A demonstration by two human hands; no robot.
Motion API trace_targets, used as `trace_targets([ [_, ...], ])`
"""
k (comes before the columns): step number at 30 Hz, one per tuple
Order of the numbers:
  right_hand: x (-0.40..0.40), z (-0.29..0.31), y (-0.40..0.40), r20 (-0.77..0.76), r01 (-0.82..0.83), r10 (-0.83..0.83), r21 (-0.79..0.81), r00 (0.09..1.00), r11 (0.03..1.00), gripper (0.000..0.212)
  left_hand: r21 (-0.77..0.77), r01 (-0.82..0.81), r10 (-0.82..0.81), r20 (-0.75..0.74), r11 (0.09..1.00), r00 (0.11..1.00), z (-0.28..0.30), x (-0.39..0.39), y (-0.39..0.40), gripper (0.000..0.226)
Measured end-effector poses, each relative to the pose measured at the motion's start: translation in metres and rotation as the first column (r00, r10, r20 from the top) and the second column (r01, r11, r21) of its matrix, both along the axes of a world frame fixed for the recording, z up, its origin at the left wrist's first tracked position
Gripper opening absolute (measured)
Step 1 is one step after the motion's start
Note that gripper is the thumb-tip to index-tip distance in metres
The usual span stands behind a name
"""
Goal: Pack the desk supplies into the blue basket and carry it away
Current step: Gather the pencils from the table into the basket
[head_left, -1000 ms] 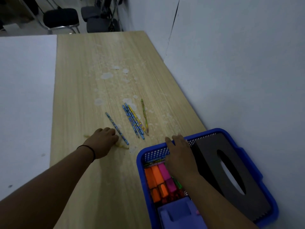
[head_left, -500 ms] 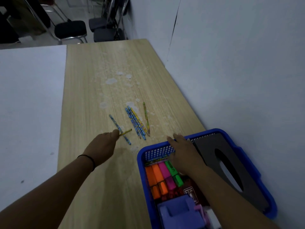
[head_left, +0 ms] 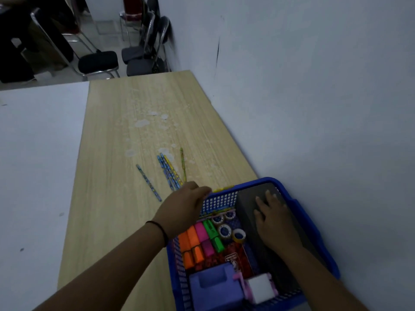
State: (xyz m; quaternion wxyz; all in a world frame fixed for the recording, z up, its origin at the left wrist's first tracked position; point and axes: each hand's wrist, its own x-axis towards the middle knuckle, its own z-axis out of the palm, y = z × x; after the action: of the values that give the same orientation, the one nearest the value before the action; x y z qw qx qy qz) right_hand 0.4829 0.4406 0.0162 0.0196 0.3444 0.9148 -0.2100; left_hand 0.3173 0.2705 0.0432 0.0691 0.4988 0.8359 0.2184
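Note:
The blue basket (head_left: 311,223) stands at the wooden table's near right corner. It holds orange, pink and green highlighters (head_left: 199,239), tape rolls (head_left: 224,231), a purple box (head_left: 215,286), a white eraser (head_left: 260,288) and a dark grey tissue box (head_left: 247,205). My left hand (head_left: 186,205) hovers over the basket's far left corner and pinches a yellow pencil (head_left: 222,189) that lies along the far rim. My right hand (head_left: 271,214) rests flat on the tissue box. Several patterned pencils (head_left: 170,171) and one lone blue pencil (head_left: 148,182) lie on the wood.
The wooden table (head_left: 134,221) has pale stains (head_left: 141,123) beyond the pencils. A white surface (head_left: 40,164) adjoins it on the left, and a grey wall (head_left: 314,108) runs close along the right. Black chairs (head_left: 98,61) stand past the far end.
My left hand lifted a yellow pencil off the table and carried it right to the basket's far rim. My right hand slid from the highlighters onto the tissue box.

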Motion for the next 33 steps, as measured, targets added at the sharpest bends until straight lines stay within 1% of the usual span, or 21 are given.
trace_targets([
  [3,0.006,-0.002,0.005,-0.002,-0.045,0.045,-0.053,0.999,0.998,0.049,-0.155,0.007,0.005,0.078,0.988,0.997,-0.004,0.022,0.014,0.033],
  [5,0.008,-0.002,0.008,-0.013,-0.060,0.059,-0.071,0.998,0.996,0.050,-0.222,0.010,0.009,0.086,0.975,0.996,-0.010,0.032,0.018,0.030],
  [9,0.011,-0.005,0.009,-0.010,-0.085,0.084,-0.064,0.996,0.994,0.051,-0.272,-0.022,0.039,0.057,0.962,0.998,-0.024,0.038,0.018,0.029],
  [16,0.012,-0.011,0.009,-0.002,-0.095,0.095,-0.038,0.995,0.995,0.051,-0.348,-0.090,0.096,0.000,0.933,0.995,-0.044,0.043,0.022,0.032],
  [20,0.012,-0.012,0.010,0.003,-0.110,0.110,-0.030,0.994,0.994,0.051,-0.373,-0.097,0.098,-0.017,0.923,0.995,-0.056,0.043,0.021,0.032],
  [24,0.014,-0.012,0.011,0.009,-0.114,0.114,-0.030,0.993,0.993,0.051,-0.348,-0.094,0.106,0.018,0.933,0.994,-0.061,0.043,0.021,0.032],
  [27,0.014,-0.012,0.011,0.021,-0.120,0.120,-0.028,0.993,0.992,0.052,-0.313,-0.077,0.080,-0.004,0.946,0.997,-0.064,0.044,0.024,0.032],
  [33,0.014,-0.010,0.011,0.029,-0.121,0.122,-0.039,0.992,0.992,0.051,-0.306,-0.132,0.127,-0.035,0.943,0.991,-0.070,0.042,0.021,0.028],
])
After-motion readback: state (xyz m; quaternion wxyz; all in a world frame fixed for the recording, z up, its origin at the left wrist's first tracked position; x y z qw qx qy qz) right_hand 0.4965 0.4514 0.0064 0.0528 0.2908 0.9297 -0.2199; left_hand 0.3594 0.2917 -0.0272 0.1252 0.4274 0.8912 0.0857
